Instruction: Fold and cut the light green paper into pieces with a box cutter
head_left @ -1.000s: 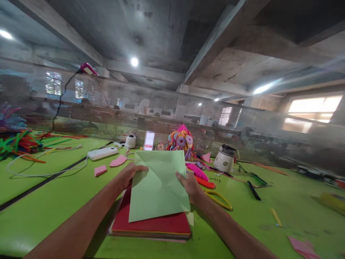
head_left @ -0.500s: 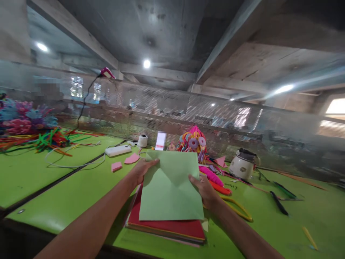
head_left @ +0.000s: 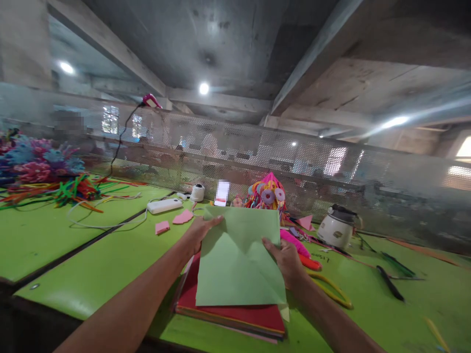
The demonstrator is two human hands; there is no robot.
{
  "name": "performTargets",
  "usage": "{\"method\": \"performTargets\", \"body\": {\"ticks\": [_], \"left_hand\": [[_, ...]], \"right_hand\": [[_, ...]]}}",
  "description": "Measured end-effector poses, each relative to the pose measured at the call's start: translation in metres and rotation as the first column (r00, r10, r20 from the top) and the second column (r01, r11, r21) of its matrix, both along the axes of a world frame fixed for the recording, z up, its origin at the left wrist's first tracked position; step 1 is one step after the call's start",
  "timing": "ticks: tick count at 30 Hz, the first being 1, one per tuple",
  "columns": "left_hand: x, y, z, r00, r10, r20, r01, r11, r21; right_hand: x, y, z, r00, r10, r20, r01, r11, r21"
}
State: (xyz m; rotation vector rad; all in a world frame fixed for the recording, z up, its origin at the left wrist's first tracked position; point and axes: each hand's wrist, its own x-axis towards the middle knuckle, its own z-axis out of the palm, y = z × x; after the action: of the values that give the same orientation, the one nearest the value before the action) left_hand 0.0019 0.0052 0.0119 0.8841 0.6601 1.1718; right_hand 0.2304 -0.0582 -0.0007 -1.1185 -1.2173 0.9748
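Note:
A light green sheet of paper [head_left: 241,274] is held by its two side edges, above a stack of coloured paper with a red sheet [head_left: 221,316] on top. My left hand [head_left: 200,234] grips the sheet's upper left edge, its thumb lying over the front. At the right edge, my right hand [head_left: 287,260] pinches the paper with the thumb in front. The fingers behind the sheet are hidden on both sides. The sheet is slightly bowed and covers much of the stack.
Behind the sheet are a tasselled colourful craft piece [head_left: 270,191] and a small bright phone [head_left: 222,192]. To the right stand a white jug [head_left: 336,228], a yellow loop [head_left: 333,291] and a black-handled tool [head_left: 390,284]. Left lie a white power bank [head_left: 164,205], pink scraps [head_left: 183,216] and pipe cleaners [head_left: 79,191].
The whole view has shifted slightly, so things appear a little further right. Both hands keep hold of the green sheet, which has barely moved against the stack.

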Motion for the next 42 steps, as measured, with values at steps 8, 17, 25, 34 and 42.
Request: {"method": "performTargets", "body": {"ticks": [8,17,25,34,42], "left_hand": [[-0.0018,0.0003,-0.0039,0.996,-0.092,-0.014,0.092,0.993,0.070],[0.0013,0.0016,-0.0039,0.998,-0.015,-0.054,0.017,0.999,0.039],[0.0029,0.0013,-0.0058,0.997,0.019,-0.079,-0.015,0.999,0.046],[0.0039,-0.0015,-0.0053,0.998,-0.038,-0.049,0.041,0.998,0.054],[0.0026,-0.0007,-0.0093,0.995,-0.083,-0.064,0.087,0.994,0.069]], "right_hand": [[0.0021,0.0011,-0.0004,1.000,-0.015,0.001,0.015,1.000,0.012],[0.0020,-0.0011,0.0032,0.995,0.091,-0.031,-0.091,0.996,-0.001],[0.0027,0.0014,-0.0006,0.997,0.073,-0.007,-0.073,0.997,0.039],[0.0015,0.0011,0.0007,0.999,-0.035,0.030,0.033,0.998,0.052],[0.0024,0.0041,-0.0013,0.999,-0.038,-0.009,0.039,0.998,0.058]]}}
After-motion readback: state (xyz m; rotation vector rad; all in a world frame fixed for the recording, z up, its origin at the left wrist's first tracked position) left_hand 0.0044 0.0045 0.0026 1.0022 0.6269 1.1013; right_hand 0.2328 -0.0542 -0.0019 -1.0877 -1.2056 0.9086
